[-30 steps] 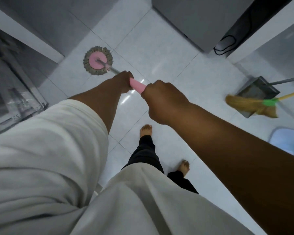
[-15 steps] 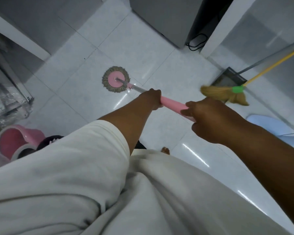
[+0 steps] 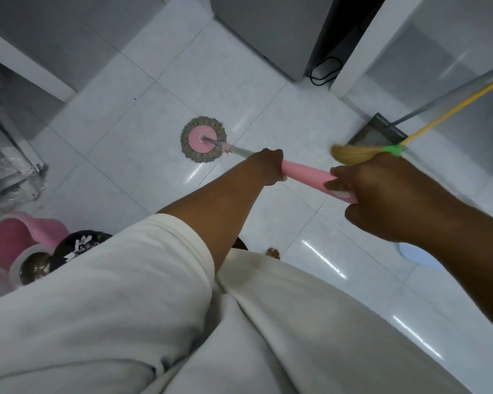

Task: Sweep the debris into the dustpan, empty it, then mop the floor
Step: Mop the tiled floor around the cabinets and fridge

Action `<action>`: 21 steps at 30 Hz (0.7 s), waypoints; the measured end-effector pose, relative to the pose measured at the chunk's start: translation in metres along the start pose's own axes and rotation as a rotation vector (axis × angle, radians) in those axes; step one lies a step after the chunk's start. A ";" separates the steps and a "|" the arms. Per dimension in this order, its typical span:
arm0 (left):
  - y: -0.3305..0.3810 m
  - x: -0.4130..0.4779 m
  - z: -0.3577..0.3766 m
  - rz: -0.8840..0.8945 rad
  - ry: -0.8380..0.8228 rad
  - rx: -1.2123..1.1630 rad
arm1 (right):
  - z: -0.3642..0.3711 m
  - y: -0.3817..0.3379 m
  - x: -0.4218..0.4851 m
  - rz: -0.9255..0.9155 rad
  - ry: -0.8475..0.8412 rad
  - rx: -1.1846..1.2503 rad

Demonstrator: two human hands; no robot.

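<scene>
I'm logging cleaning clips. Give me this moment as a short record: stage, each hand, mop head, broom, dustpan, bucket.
stage: mopping
left hand: grips the pink mop handle, nearer the head
right hand: grips the handle's upper end
mop head: flat on the white tiled floor
broom: bristles by the dustpan, unheld
dustpan: on the floor, right
pink bucket: lower left

The floor (image 3: 160, 115) is glossy white square tile with thin dark grout lines and streaks of reflected light. A grey cabinet (image 3: 262, 32) stands at the top. A black cable (image 3: 325, 71) lies coiled in the dark gap beside it.
</scene>
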State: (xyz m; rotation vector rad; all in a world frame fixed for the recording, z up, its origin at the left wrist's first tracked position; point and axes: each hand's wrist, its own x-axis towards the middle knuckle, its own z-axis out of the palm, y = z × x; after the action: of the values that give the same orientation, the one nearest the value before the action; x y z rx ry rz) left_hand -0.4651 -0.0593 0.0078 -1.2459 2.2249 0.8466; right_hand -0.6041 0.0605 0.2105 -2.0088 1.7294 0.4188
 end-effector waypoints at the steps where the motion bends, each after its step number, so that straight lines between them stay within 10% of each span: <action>1: -0.010 0.005 -0.001 -0.011 0.007 -0.012 | -0.001 -0.005 0.008 -0.007 0.006 0.001; 21: -0.319 0.114 -0.183 -0.255 0.148 -0.124 | -0.101 -0.158 0.344 -0.101 0.138 0.196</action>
State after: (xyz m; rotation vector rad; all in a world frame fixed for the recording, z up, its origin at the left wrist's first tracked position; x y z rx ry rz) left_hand -0.2598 -0.3837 -0.0284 -1.6574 2.0886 0.8246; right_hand -0.3979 -0.2658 0.1440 -2.0107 1.6688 0.0750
